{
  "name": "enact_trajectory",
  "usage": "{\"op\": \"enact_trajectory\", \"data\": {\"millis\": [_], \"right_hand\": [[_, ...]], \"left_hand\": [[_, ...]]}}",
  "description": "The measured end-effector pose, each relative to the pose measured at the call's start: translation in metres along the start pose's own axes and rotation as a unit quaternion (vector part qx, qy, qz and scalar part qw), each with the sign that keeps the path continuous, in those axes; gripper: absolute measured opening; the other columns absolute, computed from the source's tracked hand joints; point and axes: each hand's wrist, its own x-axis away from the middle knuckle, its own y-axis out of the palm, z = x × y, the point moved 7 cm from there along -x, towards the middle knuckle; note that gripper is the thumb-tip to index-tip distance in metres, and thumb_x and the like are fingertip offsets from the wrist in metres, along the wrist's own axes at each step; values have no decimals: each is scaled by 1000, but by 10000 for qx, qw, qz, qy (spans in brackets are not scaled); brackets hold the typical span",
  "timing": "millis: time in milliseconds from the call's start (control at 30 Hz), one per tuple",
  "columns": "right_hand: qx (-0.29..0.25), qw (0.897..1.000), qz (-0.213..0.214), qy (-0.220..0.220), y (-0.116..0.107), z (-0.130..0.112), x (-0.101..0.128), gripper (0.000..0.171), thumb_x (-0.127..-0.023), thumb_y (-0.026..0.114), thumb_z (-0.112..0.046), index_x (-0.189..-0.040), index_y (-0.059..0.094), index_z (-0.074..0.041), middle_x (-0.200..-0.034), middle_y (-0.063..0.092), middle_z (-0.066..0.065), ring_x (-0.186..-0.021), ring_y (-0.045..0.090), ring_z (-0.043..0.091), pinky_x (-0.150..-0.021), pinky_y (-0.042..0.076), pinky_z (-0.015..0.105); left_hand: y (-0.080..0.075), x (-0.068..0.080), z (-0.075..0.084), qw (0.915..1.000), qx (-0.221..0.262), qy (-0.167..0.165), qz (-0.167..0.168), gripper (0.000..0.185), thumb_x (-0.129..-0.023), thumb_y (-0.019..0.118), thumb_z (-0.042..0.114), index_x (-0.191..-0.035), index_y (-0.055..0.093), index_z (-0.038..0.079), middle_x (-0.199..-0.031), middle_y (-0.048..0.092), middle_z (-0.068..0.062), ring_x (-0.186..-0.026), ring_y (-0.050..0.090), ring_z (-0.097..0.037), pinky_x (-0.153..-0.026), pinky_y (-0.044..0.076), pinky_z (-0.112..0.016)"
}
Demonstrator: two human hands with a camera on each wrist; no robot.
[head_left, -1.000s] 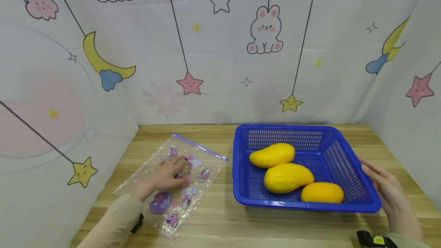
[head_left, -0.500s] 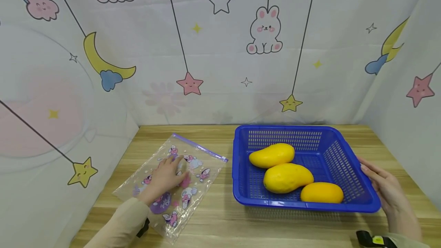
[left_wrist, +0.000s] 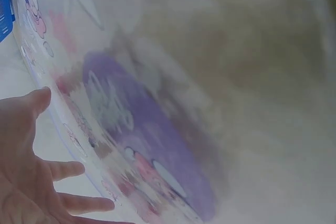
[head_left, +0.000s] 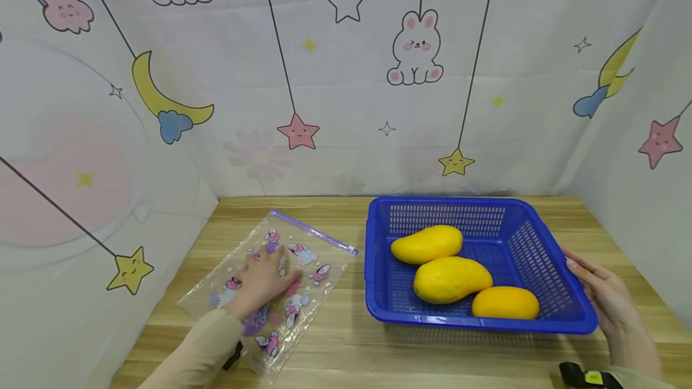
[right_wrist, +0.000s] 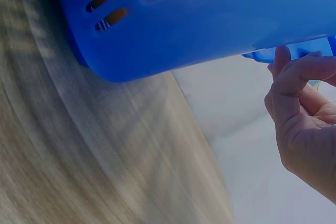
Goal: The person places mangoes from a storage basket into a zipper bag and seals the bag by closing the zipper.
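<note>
A clear zip bag [head_left: 300, 302] with pink and purple rabbit prints lies flat on the left of the table, its purple slider strip at the far edge. My left hand [head_left: 264, 282] rests over its middle with the fingers spread; the left wrist view shows that hand [left_wrist: 26, 166] with straight fingers close along the printed plastic. At the right stands a blue plastic basket [head_left: 459, 322], holding three yellow mangoes [head_left: 453, 280]. My right hand [head_left: 613, 305] grips the basket's right rim, thumb on top. In the right wrist view its curled fingers [right_wrist: 286, 90] hook under the rim.
The wooden table [head_left: 335, 341] shows bare wood between bag and basket and along the front. A white cloth [head_left: 346, 89] printed with rabbits, stars and moons hangs behind and at both sides. Black straps [head_left: 586, 376] circle the wrists.
My left hand has turned and shifted slightly leftward on the bag, its fingers spreading wider. The bag, the basket, the mangoes and my right hand stay where they were.
</note>
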Motion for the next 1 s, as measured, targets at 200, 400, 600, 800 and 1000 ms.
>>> {"op": "enact_trajectory", "data": {"millis": [200,400,600,800,1000], "right_hand": [[-4,10000,-24,11,0,0,0,41,-103,36,-6,-116,71,-24,-102,75,1,-86,74,18,-67,61,32],[-35,10000,-66,32,0,0,0,41,-103,36,-6,-117,71,-23,-102,75,2,-86,74,19,-68,61,33],[42,10000,-55,58,0,1,-1,41,-103,36,-6,-116,71,-23,-102,75,2,-86,74,19,-68,61,33],[102,9999,-49,59,0,1,-1,41,-103,36,-7,-117,70,-24,-101,75,2,-85,74,18,-67,61,32],[4,9999,-133,22,1,0,0,42,-103,34,-5,-119,69,-22,-103,75,2,-87,74,19,-68,61,32]], "left_hand": [[4,-2,2,9999,-89,-92,-80,93,-80,51,75,-150,33,17,-151,26,-33,-131,22,-67,-84,28,-87],[6,-2,3,9998,-85,-160,-111,97,-78,51,78,-151,30,17,-150,24,-35,-130,20,-69,-83,26,-88],[10,-2,1,9993,-157,-227,-258,99,-78,51,78,-152,27,17,-152,19,-35,-128,19,-72,-82,26,-88],[10,-2,1,9989,-124,-236,-383,100,-78,50,78,-153,25,17,-153,16,-35,-128,18,-73,-82,26,-89],[10,-2,2,9986,-136,-179,-471,99,-78,49,78,-153,25,17,-153,16,-36,-128,18,-72,-82,26,-89]]}}
